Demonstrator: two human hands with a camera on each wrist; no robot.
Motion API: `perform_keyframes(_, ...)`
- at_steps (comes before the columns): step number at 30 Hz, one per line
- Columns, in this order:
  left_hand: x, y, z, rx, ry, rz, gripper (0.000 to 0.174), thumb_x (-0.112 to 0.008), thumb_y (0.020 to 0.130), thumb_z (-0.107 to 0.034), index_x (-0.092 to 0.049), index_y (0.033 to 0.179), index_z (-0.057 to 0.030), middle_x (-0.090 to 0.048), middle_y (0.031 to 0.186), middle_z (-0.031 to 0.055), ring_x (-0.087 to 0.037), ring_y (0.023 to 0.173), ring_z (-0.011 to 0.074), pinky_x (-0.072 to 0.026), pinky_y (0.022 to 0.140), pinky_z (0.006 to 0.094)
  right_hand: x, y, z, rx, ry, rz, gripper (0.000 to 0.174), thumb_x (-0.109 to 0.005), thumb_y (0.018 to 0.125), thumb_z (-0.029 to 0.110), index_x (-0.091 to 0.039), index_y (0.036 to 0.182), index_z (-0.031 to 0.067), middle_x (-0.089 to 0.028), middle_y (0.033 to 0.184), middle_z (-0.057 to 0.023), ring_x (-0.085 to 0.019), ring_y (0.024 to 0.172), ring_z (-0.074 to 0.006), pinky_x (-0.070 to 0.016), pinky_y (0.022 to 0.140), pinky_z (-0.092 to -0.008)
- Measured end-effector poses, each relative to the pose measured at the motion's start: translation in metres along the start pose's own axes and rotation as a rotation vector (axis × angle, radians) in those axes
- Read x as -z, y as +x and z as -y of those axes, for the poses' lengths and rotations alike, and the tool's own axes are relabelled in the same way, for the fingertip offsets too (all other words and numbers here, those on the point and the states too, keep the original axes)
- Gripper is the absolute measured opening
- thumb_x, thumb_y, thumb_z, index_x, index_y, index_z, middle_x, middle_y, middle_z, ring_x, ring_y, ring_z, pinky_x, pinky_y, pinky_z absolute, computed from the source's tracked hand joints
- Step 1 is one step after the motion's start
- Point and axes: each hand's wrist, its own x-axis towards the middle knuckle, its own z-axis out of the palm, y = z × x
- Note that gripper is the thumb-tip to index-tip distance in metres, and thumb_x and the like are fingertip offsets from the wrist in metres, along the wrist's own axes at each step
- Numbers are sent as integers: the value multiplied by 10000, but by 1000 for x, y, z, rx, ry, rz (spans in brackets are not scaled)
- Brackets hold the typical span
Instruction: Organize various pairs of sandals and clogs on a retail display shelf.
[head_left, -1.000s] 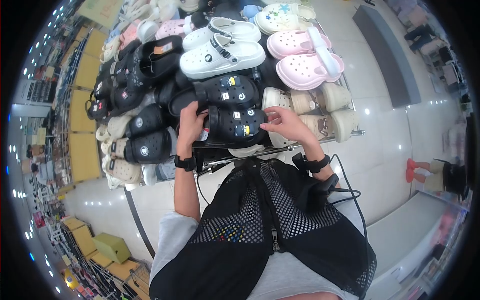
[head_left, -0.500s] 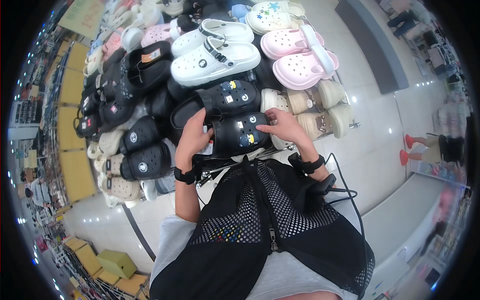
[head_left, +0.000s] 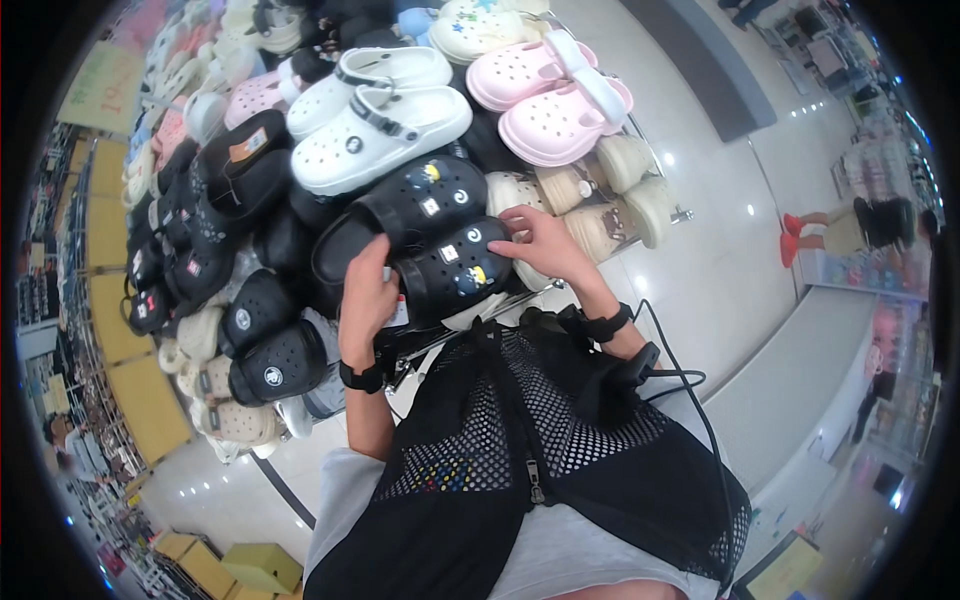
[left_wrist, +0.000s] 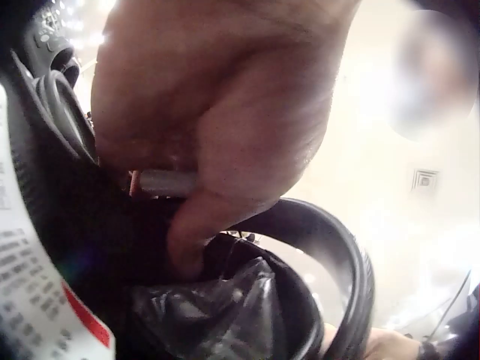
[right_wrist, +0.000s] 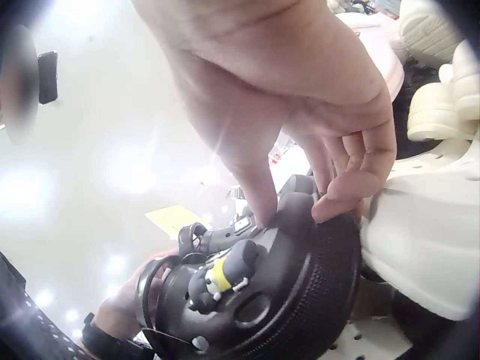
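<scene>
A black clog (head_left: 448,278) with small charms, one blue and yellow, lies at the near edge of the heaped shoes. My left hand (head_left: 368,298) grips its heel end, a finger reaching into the foot opening in the left wrist view. Clear crumpled plastic (left_wrist: 217,307) fills that opening, under the curved heel strap (left_wrist: 358,281). My right hand (head_left: 545,243) pinches the toe; the right wrist view shows thumb and fingertips on the toe cap (right_wrist: 296,247). A white tag with a red stripe (left_wrist: 45,292) sits beside the left hand. The matching black clog (head_left: 425,195) lies just behind.
White clogs (head_left: 385,130) and pink clogs (head_left: 550,115) top the pile farther back. Beige clogs (head_left: 610,225) stand right of my right hand, more black clogs (head_left: 275,360) to the left. A metal rack rail (head_left: 545,292) runs along the front. A person's legs (head_left: 820,240) show at right.
The shoe display has shifted left and turned slightly in the head view. Both hands stay at the same black clog, left at the heel and right at the toe.
</scene>
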Motion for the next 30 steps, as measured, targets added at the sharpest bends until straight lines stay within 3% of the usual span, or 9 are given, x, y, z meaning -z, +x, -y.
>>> perform_keyframes(2, -1, -1, 4, 9, 57, -29, 548, -656, 824, 63, -557, 1362, 25, -619, 1324, 291, -495, 1338, 508, -432, 1122, 498, 1, -2, -8, 7, 26, -18, 607, -870, 856, 302, -633, 1311, -23, -754, 1140, -178, -723, 894, -196, -583, 792, -328)
perform_keyframes(4, 2, -8, 9, 53, 234, -25, 575, -691, 825, 45, -563, 1385, 12, -628, 1350, 256, -530, 1349, 458, -438, 1122, 484, 11, -5, -6, 34, 28, 11, 566, -850, 876, 283, -636, 1311, -11, -756, 1127, -170, -719, 885, -179, -579, 776, -319)
perform_keyframes(8, 22, -18, -34, 175, 123, -67, 661, -704, 782, 141, -590, 1409, -36, -641, 1385, 188, -600, 1310, 356, -465, 1103, 402, 48, -25, -12, 62, 140, 67, 493, -822, 910, 265, -645, 1288, 1, -764, 1085, -105, -672, 809, -109, -538, 696, -275)
perform_keyframes(13, 7, -27, -93, 131, 169, -534, 436, -562, 910, 114, -636, 1325, 2, -690, 1284, 141, -662, 1201, 253, -492, 1040, 368, 113, -69, -31, 54, 238, 28, 406, -779, 949, 202, -646, 1274, -1, -764, 1048, -87, -647, 798, -95, -529, 724, -258)
perform_keyframes(16, -41, -8, -143, 46, 120, -633, 341, -592, 936, 77, -664, 1262, 7, -719, 1202, 120, -686, 1096, 224, -517, 983, 349, 150, -91, -61, 89, 287, -45, 398, -776, 953, 195, -646, 1276, 1, -757, 1039, -85, -652, 824, -103, -537, 753, -265)
perform_keyframes(19, -114, 21, -190, -19, -2, -451, 301, -681, 939, -23, -680, 1240, -11, -741, 1127, 105, -702, 991, 193, -548, 894, 336, 188, -116, -88, 88, 380, -106, 347, -787, 933, 183, -683, 1220, 18, -737, 984, -65, -654, 844, -93, -539, 765, -256)
perform_keyframes(22, -189, 44, -206, 156, -41, -27, 621, -747, 940, -183, -479, 1484, -48, -731, 1183, 121, -709, 1032, 230, -560, 917, 367, 217, -143, -121, 94, 396, -152, 357, -746, 971, 157, -644, 1277, 5, -737, 1003, -78, -666, 854, -118, -545, 777, -274)
perform_keyframes(24, -237, 60, -205, 200, -163, 101, 854, -786, 925, -271, -307, 1565, 29, -639, 1348, 222, -690, 1101, 288, -566, 939, 389, 236, -160, -139, 56, 350, -178, 351, -746, 970, 155, -642, 1269, 3, -737, 998, -81, -660, 845, -123, -544, 777, -275)
perform_keyframes(30, -311, 97, -216, 296, -209, 66, 1118, -834, 884, -364, -109, 1601, 94, -554, 1411, 318, -663, 1184, 327, -563, 964, 415, 285, -195, -168, 19, 392, -257, 338, -745, 970, 165, -647, 1249, 1, -733, 988, -76, -641, 837, -120, -528, 764, -272)
